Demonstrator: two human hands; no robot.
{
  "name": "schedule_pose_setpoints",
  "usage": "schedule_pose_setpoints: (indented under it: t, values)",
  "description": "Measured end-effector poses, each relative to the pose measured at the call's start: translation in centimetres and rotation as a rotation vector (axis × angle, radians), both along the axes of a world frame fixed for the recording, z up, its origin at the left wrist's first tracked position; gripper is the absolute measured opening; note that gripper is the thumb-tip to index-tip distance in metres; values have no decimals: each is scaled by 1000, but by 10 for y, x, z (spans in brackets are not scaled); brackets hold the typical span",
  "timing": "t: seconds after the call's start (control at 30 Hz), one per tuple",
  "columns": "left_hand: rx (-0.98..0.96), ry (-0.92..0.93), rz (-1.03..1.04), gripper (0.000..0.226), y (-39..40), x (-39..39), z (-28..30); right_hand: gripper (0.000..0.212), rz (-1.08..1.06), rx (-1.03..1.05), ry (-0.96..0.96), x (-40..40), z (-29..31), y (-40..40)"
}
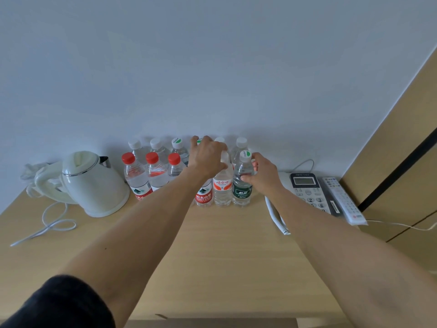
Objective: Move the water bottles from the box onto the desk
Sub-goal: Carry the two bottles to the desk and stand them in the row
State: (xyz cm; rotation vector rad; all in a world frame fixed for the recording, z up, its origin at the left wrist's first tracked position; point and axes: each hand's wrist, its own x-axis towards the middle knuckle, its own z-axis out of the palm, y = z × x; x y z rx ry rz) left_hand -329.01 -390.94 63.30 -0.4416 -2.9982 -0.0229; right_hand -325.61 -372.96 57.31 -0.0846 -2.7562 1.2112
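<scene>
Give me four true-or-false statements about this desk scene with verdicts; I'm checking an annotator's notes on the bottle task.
1. The right hand holds the green-labelled bottle. True.
2. The kettle stands right of the bottles. False: it stands left of them, beside the red-capped bottles.
3. The remote control lies beside the telephone, on its right. True.
4. The left hand rests flat on the bare desk. False: it reaches over the bottle tops, on the orange-labelled bottle.
</scene>
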Motion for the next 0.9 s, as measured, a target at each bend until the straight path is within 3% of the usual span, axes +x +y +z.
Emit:
schedule_pose_setpoints:
  t: [0.47,0.9]
  values:
    - [134,34,-79,50,8,-3,41,41,-198,164,-3,29,46,33]
    - [158,20,-489,49,171,79,41,41,-557,248,-79,155,61,136]
